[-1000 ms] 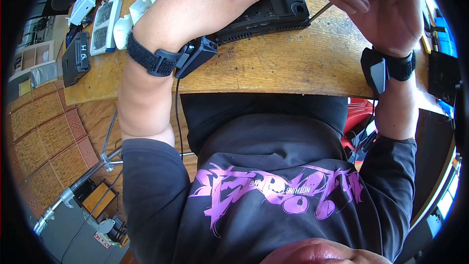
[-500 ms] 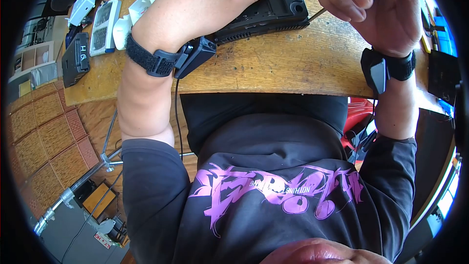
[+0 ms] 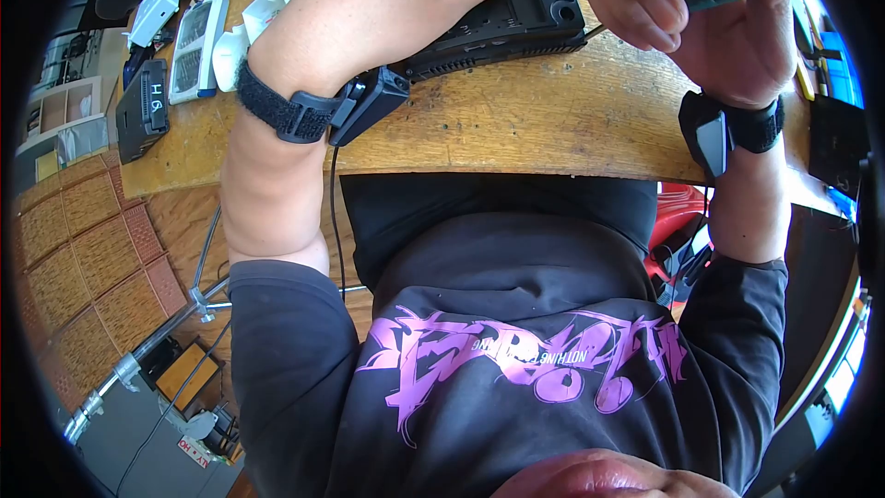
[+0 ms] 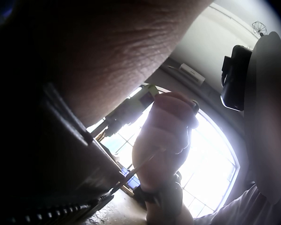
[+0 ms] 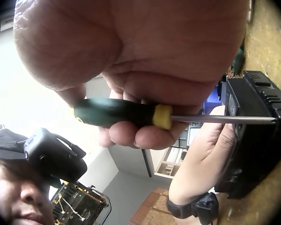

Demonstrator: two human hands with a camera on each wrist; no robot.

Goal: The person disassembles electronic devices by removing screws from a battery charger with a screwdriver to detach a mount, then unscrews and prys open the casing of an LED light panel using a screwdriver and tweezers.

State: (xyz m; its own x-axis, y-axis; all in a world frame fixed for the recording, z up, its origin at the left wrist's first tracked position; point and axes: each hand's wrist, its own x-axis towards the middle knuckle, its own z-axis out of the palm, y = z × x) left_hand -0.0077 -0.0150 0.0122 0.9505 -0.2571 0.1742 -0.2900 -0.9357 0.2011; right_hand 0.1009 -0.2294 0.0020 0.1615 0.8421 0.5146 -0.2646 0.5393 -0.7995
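Note:
My left hand rests on a black boxy electronic device, thumb laid straight across its recessed face. The other left fingers run out of the head view at the top. My right hand grips a screwdriver by its green-and-yellow handle, with the fingers wrapped along it. The metal shaft points at the device; its tip overlaps the device's side in the right wrist view. In the head view the shaft meets the device's near right corner. Ridged vents line the device's edge.
On the wooden table, a black block marked with letters, a clear-lidded case and white plastic parts lie at the left. A dark object stands at the right edge. Cables hang from both wrist cameras.
My right hand has shifted slightly left and toward the far side, and the screwdriver's handle has come further into view. The left hand and the device have stayed nearly still.

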